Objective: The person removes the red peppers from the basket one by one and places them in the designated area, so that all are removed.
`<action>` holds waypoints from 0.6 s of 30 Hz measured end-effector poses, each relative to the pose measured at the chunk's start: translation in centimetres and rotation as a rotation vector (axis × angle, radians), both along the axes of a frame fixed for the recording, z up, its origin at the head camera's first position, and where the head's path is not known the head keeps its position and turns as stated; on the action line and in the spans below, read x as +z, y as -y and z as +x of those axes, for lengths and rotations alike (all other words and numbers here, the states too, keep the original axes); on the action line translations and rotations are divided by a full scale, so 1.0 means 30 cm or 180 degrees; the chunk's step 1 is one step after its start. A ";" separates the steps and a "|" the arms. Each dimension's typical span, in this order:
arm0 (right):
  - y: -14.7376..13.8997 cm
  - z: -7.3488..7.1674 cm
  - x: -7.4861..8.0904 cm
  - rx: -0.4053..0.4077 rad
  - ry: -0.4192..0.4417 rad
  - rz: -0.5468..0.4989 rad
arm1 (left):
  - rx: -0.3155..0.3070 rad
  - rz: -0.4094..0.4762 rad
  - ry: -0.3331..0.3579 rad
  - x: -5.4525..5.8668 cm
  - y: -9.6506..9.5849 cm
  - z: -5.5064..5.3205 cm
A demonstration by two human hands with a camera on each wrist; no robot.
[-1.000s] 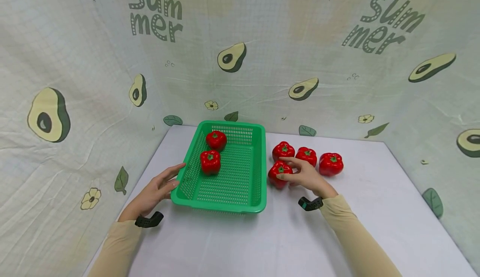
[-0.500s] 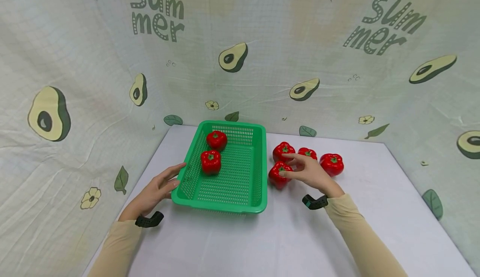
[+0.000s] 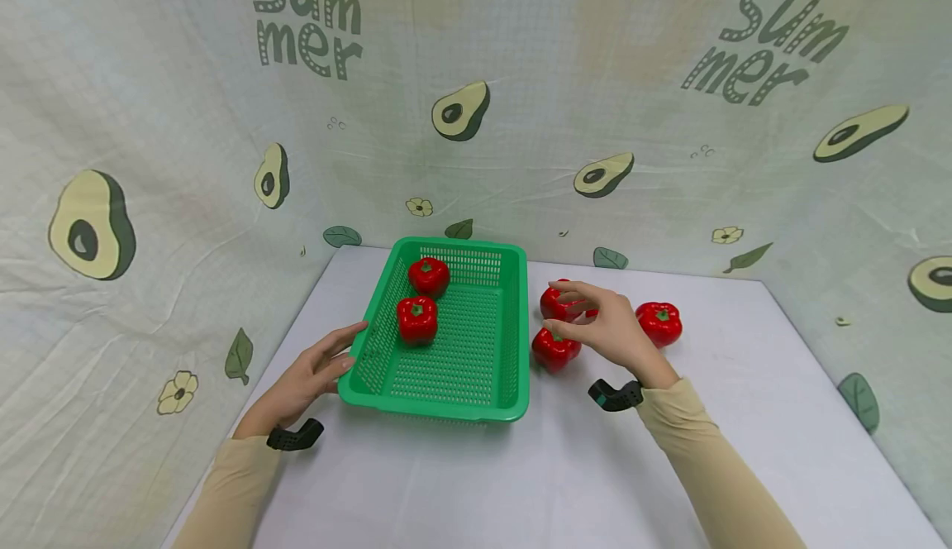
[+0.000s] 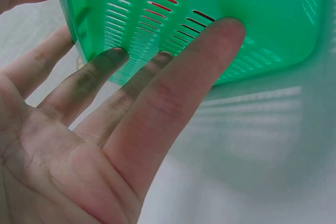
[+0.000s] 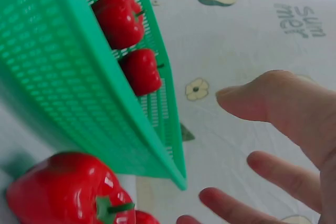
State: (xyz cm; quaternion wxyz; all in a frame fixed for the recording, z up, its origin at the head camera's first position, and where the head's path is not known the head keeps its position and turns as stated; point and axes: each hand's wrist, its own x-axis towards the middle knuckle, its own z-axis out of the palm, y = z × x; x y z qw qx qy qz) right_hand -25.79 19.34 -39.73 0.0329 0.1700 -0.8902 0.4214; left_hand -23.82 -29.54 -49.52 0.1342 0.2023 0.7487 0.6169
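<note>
A green plastic basket (image 3: 446, 411) stands on the table with two red bell peppers (image 3: 417, 321) inside, along its left side. At its left wall rests my left hand (image 3: 301, 379), the extended fingers (image 4: 173, 87) touching the slotted outside. My right hand (image 3: 606, 326) hovers over the peppers right of the basket, holding nothing, thumb and fingers spread apart. Below the thumb sits the nearest red bell pepper (image 3: 554, 352). Another bell pepper (image 3: 558, 303) behind it is partly covered by the fingers, and a third is almost wholly hidden behind the hand.
One more red bell pepper (image 3: 659, 323) lies right of the right hand. The white table (image 3: 446, 483) meets a printed cloth (image 3: 535, 119) at the back and sides. The basket's right wall (image 5: 79, 77) rises close to the nearest pepper.
My right hand has lifted away from the nearest pepper, after shifting slightly right and then back. The peppers stay where they were. My left hand keeps its place at the basket.
</note>
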 end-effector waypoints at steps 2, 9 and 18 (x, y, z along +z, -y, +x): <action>0.019 -0.004 0.006 0.0043 -0.0015 -0.0169 | 0.0016 -0.0009 0.0012 0.000 0.001 0.001; 0.086 -0.004 0.030 0.0276 0.0066 -0.0488 | 0.0057 -0.0032 0.0023 0.011 -0.009 -0.005; 0.174 -0.022 0.000 0.0663 0.0155 -0.0804 | 0.0057 -0.0089 0.0000 0.005 -0.004 0.011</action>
